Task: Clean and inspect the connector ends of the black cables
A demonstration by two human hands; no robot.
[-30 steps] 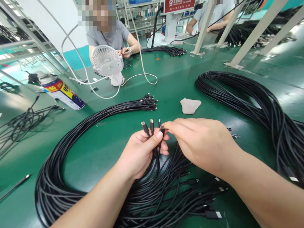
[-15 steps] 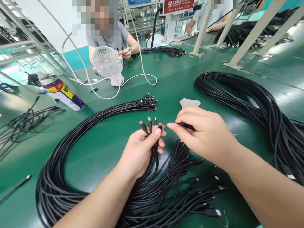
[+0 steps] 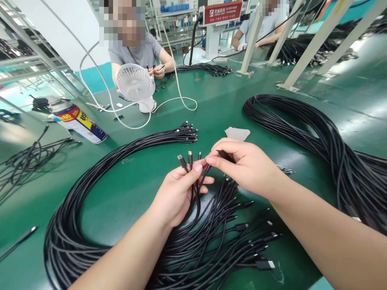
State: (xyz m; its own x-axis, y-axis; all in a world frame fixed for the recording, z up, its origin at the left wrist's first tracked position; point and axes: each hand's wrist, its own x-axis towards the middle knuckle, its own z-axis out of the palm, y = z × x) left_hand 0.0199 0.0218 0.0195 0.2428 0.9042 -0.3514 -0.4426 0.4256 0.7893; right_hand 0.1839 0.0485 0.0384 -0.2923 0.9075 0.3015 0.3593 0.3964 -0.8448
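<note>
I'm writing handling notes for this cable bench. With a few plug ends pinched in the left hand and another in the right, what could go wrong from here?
1. The left hand holds the plug ends only between thumb and fingers; one might slip back into the loose cable pile.
2. The right hand grips a plug whose cable runs into that tangle; pulling could snag neighbouring cables.
3. The white cloth lies just behind the hands and could be swept aside.

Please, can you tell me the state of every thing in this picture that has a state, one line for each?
left hand: shut on cable ends, plugs upright
cable ends: gripped, plugs pointing up
right hand: pinching one black plug beside them
cable loop: lying flat on table
right cable bundle: coiled, untouched
spray can: lying on its side
fan: upright; spinning cannot be told
</note>
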